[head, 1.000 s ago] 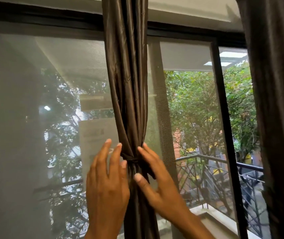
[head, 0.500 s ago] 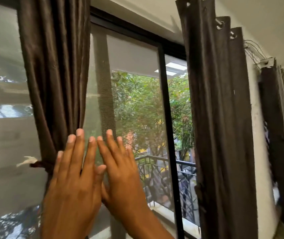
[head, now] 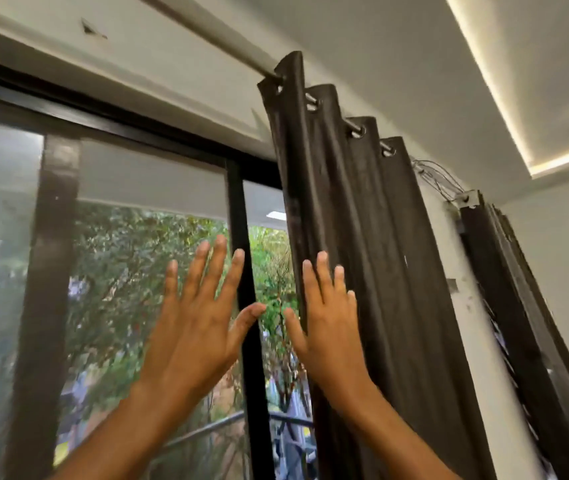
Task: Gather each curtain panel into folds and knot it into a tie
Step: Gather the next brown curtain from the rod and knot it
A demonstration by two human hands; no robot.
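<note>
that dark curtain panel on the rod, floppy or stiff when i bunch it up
Probably floppy: the curtain panel hangs in soft vertical folds, so it should bunch easily. Its eyelets ride on the rod, so a sideways push would likely slide the top along. It looks thick and opaque, so the knot may be bulky.

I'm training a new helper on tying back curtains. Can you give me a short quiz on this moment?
1. True or false: the left hand grips the curtain panel.
2. The panel hangs on the rod by: A) clips, B) metal eyelets, C) a knotted cord.
3. Which hand's fingers overlap the panel's edge in this view?

Key:
1. False; it is spread open in front of the window glass, apart from the panel.
2. B.
3. The right hand.
</note>
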